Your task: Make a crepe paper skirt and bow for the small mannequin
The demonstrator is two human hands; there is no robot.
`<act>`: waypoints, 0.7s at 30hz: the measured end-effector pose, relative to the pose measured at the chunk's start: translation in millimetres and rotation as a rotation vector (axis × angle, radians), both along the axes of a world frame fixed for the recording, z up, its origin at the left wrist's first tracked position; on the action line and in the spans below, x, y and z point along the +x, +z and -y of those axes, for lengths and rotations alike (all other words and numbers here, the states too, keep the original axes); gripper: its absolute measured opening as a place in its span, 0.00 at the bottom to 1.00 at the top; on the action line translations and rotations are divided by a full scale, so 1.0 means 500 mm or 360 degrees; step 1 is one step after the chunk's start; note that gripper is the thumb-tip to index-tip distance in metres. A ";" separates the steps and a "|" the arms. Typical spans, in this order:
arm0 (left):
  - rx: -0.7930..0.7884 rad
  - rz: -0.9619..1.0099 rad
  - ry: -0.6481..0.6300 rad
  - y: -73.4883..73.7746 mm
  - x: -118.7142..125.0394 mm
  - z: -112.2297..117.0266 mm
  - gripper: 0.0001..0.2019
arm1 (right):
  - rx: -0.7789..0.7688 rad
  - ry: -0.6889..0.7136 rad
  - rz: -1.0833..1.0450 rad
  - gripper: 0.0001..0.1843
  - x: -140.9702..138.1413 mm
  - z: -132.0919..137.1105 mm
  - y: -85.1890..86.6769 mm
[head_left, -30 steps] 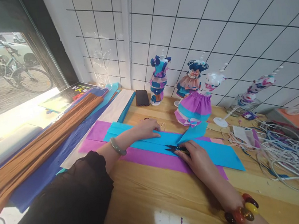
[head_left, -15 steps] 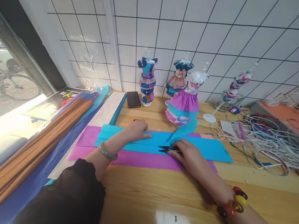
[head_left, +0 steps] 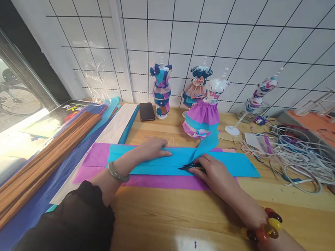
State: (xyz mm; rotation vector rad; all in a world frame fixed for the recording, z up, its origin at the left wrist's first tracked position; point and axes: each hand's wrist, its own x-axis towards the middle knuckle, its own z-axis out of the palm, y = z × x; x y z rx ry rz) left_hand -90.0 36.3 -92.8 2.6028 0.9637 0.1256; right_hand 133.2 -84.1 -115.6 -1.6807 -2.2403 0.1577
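Note:
A long strip of blue paper (head_left: 237, 164) lies across purple paper (head_left: 162, 182) on the wooden table. One blue flap (head_left: 209, 144) is folded up near the middle, along a slit. My left hand (head_left: 153, 147) rests on the strip's far edge left of the flap, thumb stretched out and apart from the forefinger; its other fingers are partly hidden. The black scissors (head_left: 189, 166) are in my closed right hand (head_left: 213, 171), their narrow blades pointing left over the blue strip, nearly together. My fingers hide the scissors' handles.
Dressed mini mannequins (head_left: 162, 89) and a phone (head_left: 146, 111) stand or lie along the back. Rolled brown paper (head_left: 42, 162) and white paper (head_left: 118, 125) are at left. Tangled cords (head_left: 308, 160) lie at right beside an orange surface (head_left: 325, 129).
The scissor blades, apart before, have come nearly together on the blue strip. Both hands stay in about the same place on the paper. The camera view has shifted slightly.

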 end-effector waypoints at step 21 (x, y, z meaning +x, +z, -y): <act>-0.0111 -0.0004 -0.0111 0.040 0.010 0.042 0.08 | -0.0215 0.0138 -0.0295 0.14 0.046 -0.001 0.027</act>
